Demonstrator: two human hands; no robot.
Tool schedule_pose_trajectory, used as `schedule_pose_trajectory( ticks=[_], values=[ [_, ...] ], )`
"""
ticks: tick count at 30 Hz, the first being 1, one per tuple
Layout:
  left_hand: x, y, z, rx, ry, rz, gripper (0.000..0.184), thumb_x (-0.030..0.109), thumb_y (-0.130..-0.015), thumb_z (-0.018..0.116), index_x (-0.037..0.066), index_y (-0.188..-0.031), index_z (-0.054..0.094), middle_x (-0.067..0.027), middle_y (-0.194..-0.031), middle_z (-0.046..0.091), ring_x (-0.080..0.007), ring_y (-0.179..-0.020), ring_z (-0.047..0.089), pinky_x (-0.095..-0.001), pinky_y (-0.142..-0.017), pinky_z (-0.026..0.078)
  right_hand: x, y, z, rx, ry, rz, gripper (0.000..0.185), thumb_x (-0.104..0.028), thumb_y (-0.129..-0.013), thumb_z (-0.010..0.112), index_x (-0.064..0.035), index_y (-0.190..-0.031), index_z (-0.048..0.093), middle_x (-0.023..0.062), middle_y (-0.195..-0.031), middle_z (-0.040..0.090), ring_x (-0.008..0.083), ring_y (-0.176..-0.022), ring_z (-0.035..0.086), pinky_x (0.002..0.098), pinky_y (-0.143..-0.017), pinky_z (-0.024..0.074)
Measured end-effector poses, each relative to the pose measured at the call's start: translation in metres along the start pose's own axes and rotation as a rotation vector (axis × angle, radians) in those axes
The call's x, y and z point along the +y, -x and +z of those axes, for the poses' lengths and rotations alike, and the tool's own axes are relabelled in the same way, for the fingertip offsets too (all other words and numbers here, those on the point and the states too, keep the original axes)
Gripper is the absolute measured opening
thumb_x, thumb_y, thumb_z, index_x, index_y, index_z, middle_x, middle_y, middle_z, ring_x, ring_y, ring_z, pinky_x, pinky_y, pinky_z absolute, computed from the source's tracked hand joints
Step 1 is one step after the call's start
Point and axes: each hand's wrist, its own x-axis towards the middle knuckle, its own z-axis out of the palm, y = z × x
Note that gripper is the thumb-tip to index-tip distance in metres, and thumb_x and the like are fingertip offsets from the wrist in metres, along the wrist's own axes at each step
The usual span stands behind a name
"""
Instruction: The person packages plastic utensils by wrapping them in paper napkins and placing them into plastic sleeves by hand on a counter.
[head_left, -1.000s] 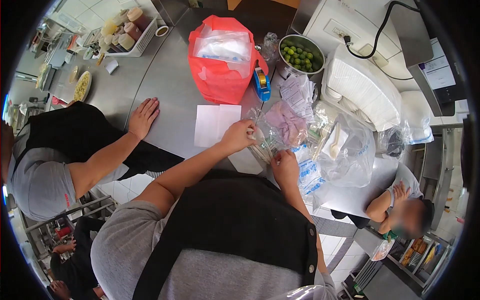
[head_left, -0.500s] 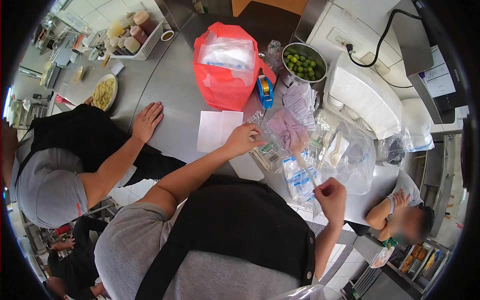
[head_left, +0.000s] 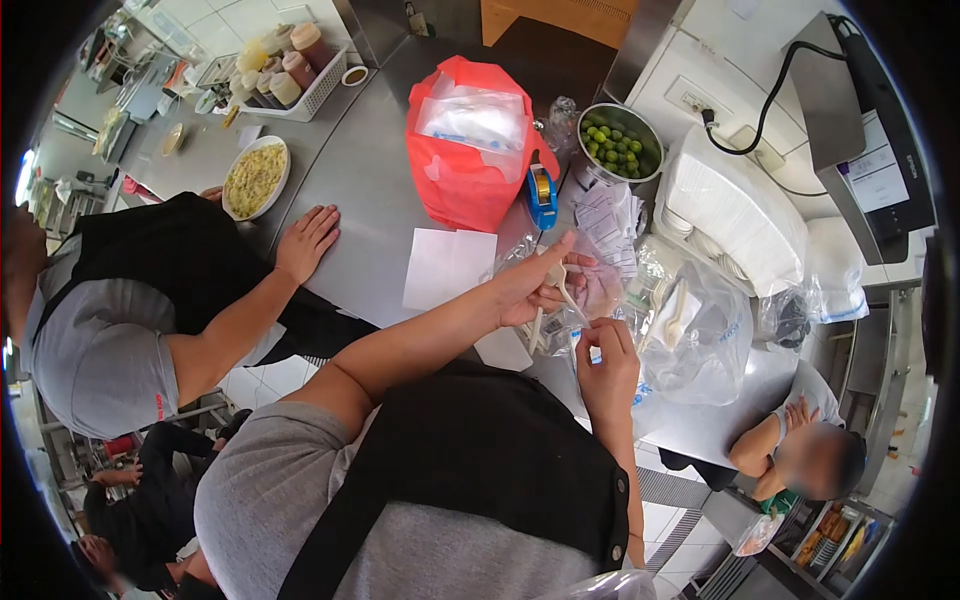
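Observation:
My left hand (head_left: 540, 286) is over the counter, its fingers curled at a thin clear plastic bag (head_left: 598, 250). A white plastic spoon (head_left: 562, 284) lies across its fingers, bowl end up. My right hand (head_left: 608, 362) pinches the lower end of the spoon's handle between thumb and fingertips. Behind the bag shows a pale purple cloth (head_left: 598, 290), partly covered. More wrapped white utensils (head_left: 537, 328) lie under my left hand. White paper sheets (head_left: 450, 268) are flat beside my left forearm.
A red bag (head_left: 465, 180), a blue tape dispenser (head_left: 541, 200) and a pot of green limes (head_left: 620, 145) stand behind. Foam containers (head_left: 735, 205) and plastic bags (head_left: 705, 345) are at right. A co-worker's hand (head_left: 308, 243) rests on the counter at left, near a plate of food (head_left: 256, 178).
My right hand has moved up and left with the spoon, and my left hand has moved right to meet it. The spoon's bowl end is now at my left fingers.

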Motion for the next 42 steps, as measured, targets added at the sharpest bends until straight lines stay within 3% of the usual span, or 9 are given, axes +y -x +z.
schedule_pose_trajectory(
  ticks=[11, 17, 20, 22, 27, 32, 34, 39, 42],
  values=[
    [-0.005, -0.005, -0.007, -0.126, 0.133, -0.009, 0.059, 0.058, -0.096, 0.048, 0.003, -0.116, 0.061, -0.0040, -0.100, 0.060, -0.0008, -0.051, 0.037, -0.0134, -0.038, 0.022, 0.007, 0.008, 0.003, 0.005, -0.232, 0.160, 0.026, 0.008, -0.079, 0.066, -0.0005, -0.103, 0.070, 0.0111, -0.081, 0.062, 0.0208, -0.066, 0.062, 0.0297, -0.062, 0.0494],
    [-0.020, -0.018, -0.008, 0.317, -0.280, 0.050, 0.037, 0.039, -0.096, 0.060, 0.005, -0.111, 0.065, -0.0006, -0.086, 0.061, -0.0044, -0.060, 0.047, -0.0123, -0.041, 0.029, 0.003, 0.015, 0.021, -0.119, -0.385, 0.232, 0.023, 0.007, -0.080, 0.066, 0.0006, -0.102, 0.069, 0.0125, -0.084, 0.063, 0.0230, -0.069, 0.063, 0.0303, -0.064, 0.0498],
    [-0.020, -0.016, -0.015, 0.318, 0.186, -0.015, 0.028, 0.036, -0.095, 0.062, 0.008, -0.099, 0.065, 0.0009, -0.073, 0.053, -0.0039, -0.050, 0.038, -0.0152, -0.039, 0.026, 0.006, 0.017, 0.030, -0.157, -0.411, 0.225, 0.022, 0.006, -0.082, 0.064, 0.0009, -0.102, 0.069, 0.0136, -0.085, 0.063, 0.0250, -0.071, 0.063, 0.0311, -0.065, 0.0503],
    [-0.011, -0.020, -0.038, 0.009, 0.469, -0.071, 0.024, 0.031, -0.094, 0.063, 0.011, -0.084, 0.060, 0.0046, -0.061, 0.044, -0.0035, -0.045, 0.035, -0.0159, -0.038, 0.025, 0.012, 0.016, 0.037, -0.180, -0.455, 0.218, 0.021, 0.006, -0.083, 0.063, 0.0010, -0.102, 0.068, 0.0142, -0.086, 0.063, 0.0260, -0.074, 0.064, 0.0318, -0.066, 0.0506],
    [0.040, 0.008, -0.046, -0.078, 0.425, 0.033, 0.027, 0.027, -0.097, 0.060, 0.011, -0.077, 0.051, 0.0054, -0.053, 0.030, -0.0036, -0.042, 0.030, -0.0179, -0.035, 0.020, 0.046, 0.016, 0.053, -0.251, -0.327, 0.174, 0.019, 0.003, -0.085, 0.062, 0.0018, -0.103, 0.067, 0.0154, -0.092, 0.064, 0.0292, -0.083, 0.065, 0.0343, -0.073, 0.0516],
    [0.076, 0.062, -0.096, 0.491, -1.394, 0.302, 0.024, 0.025, -0.081, 0.075, 0.002, -0.084, 0.067, -0.0057, -0.061, 0.060, -0.0137, -0.053, 0.058, -0.0275, -0.048, 0.044, 0.032, 0.007, 0.056, -0.369, -0.466, 0.273, 0.020, 0.002, -0.086, 0.061, 0.0011, -0.105, 0.067, 0.0157, -0.100, 0.064, 0.0285, -0.087, 0.065, 0.0335, -0.076, 0.0531],
    [0.068, 0.076, -0.130, 0.964, -1.898, 0.253, 0.033, 0.023, -0.068, 0.081, 0.000, -0.090, 0.070, -0.0200, -0.080, 0.070, -0.0339, -0.067, 0.069, -0.0413, -0.065, 0.054, 0.024, 0.006, 0.067, -0.463, -0.523, 0.291, 0.021, 0.002, -0.086, 0.060, 0.0006, -0.106, 0.068, 0.0149, -0.103, 0.064, 0.0269, -0.091, 0.065, 0.0322, -0.079, 0.0537],
    [0.046, 0.075, -0.176, 0.964, -1.585, 0.317, 0.036, 0.026, -0.067, 0.082, 0.000, -0.090, 0.071, -0.0227, -0.082, 0.069, -0.0400, -0.080, 0.067, -0.0447, -0.071, 0.054, 0.007, 0.007, 0.143, -0.583, -0.542, -0.154, 0.033, 0.002, -0.082, 0.062, 0.0010, -0.115, 0.062, 0.0206, -0.109, 0.062, 0.0359, -0.102, 0.062, 0.0440, -0.090, 0.0492],
    [0.026, 0.057, -0.157, 0.975, -1.446, 0.373, 0.036, 0.029, -0.067, 0.083, 0.000, -0.086, 0.071, -0.0218, -0.080, 0.069, -0.0393, -0.080, 0.067, -0.0454, -0.073, 0.053, -0.003, 0.000, 0.166, -0.696, -0.522, 0.073, 0.043, 0.003, -0.078, 0.061, 0.0021, -0.120, 0.056, 0.0223, -0.114, 0.059, 0.0402, -0.109, 0.056, 0.0471, -0.097, 0.0434]
  ],
)
